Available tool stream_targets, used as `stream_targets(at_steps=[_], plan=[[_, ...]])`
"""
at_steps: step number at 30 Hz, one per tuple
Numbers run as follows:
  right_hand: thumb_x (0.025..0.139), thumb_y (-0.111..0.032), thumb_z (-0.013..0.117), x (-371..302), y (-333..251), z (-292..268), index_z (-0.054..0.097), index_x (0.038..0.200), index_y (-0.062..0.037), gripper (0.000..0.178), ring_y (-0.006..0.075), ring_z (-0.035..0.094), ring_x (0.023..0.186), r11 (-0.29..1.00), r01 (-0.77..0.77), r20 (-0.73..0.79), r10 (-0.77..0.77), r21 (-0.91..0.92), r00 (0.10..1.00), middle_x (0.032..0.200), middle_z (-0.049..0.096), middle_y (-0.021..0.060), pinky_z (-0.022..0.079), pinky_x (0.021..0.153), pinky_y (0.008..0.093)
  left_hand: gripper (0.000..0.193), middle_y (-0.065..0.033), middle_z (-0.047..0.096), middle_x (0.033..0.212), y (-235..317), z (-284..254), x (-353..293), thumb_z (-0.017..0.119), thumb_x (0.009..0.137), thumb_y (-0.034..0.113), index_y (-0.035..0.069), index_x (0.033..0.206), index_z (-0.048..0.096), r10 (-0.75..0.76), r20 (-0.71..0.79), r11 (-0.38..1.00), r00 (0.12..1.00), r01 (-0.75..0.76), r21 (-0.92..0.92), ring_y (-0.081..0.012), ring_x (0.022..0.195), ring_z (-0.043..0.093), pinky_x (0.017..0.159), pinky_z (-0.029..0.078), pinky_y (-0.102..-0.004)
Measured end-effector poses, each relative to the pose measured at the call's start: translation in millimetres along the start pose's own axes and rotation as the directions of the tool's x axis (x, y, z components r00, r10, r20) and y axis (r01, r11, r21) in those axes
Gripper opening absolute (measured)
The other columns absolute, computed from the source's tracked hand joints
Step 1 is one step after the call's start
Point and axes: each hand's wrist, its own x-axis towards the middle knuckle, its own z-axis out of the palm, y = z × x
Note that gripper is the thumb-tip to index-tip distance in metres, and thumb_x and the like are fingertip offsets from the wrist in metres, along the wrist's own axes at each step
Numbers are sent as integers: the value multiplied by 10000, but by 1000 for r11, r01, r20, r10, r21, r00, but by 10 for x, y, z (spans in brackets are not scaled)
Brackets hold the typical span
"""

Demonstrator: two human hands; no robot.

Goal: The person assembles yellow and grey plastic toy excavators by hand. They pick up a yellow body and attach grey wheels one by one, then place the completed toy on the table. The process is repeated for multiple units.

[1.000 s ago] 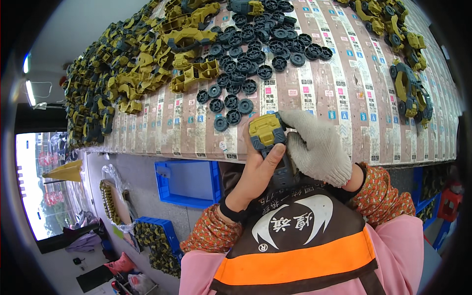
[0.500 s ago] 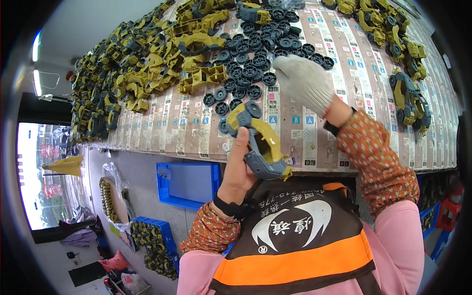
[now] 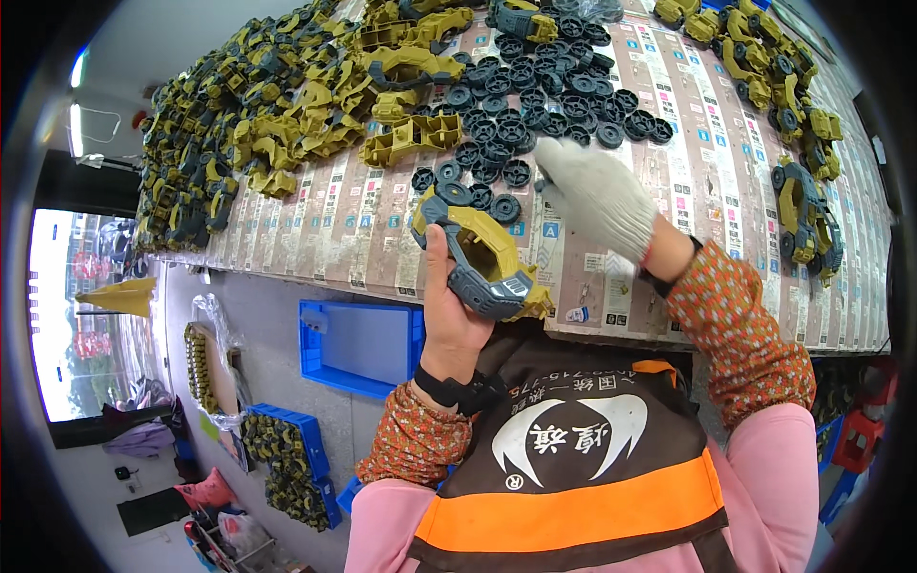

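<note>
My bare left hand point(image 3: 454, 320) is closed around a toy car body point(image 3: 485, 291), olive-yellow with grey sides and an open middle. The thumb presses on its grey side, and the body tilts above the table's front edge. Beyond it, many loose black toy wheels point(image 3: 516, 173) lie in a spread pile. My right hand point(image 3: 604, 199), in a white knit glove, hovers at the pile's right edge with its fingers curled together. A dark bit shows at the gloved fingertips, but what they hold is mostly hidden.
Heaped yellow and grey car parts point(image 3: 272, 143) cover the table's left side. More car bodies point(image 3: 807, 215) lie along the right. The table point(image 3: 659, 162) has a taped, printed covering. Below on the left are a blue tray point(image 3: 358, 377) and blue crates point(image 3: 315, 444) of parts.
The car body in my left hand has turned and shifted slightly left. My gloved right hand has drawn a little toward me at the edge of the wheel pile. The view has shifted slightly.
</note>
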Motion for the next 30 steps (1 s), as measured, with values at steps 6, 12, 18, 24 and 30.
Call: stream_targets(at_steps=[6,12,18,24,30], plan=[[960,-120,694,-616,-381,-175,613,1241,-5,314,451,739,974,795,-195,90,175,574,980,1069,732,272,584,828,506,522,-68,715,1272,-8,26,20,563,1110,537,103,1398,601,30,47,999,998,-31,17,-217,1143,708,1002,580,-416],[953,-37,683,-833,-431,-81,662,1262,-3,312,429,731,996,754,-125,-6,168,645,986,1066,727,233,576,858,448,522,-73,715,1303,-96,171,16,563,1111,530,107,1415,603,52,-11,996,999,-51,69,-229,1150,712,1000,584,-423],[943,-27,688,-923,-506,-119,675,1232,-5,290,423,726,968,710,-198,34,238,676,971,1028,720,220,570,835,441,517,-78,720,1273,-128,211,-2,566,1111,524,100,1402,608,67,-1,994,998,-67,86,-231,1122,716,982,589,-418],[936,-36,695,-1047,-571,-104,691,1202,-34,266,410,732,916,814,-159,-53,226,559,973,995,728,205,572,781,466,502,-78,708,1231,-210,279,-44,584,1111,496,81,1393,589,219,11,943,976,-214,254,-225,1082,716,937,595,-404],[892,-43,703,-1105,-603,-105,691,1158,-26,267,428,722,884,838,-122,-76,191,533,979,957,718,235,570,762,494,465,-61,702,1217,-280,364,-50,645,1096,418,71,1397,576,293,7,915,956,-282,290,-202,1061,709,912,595,-379]])
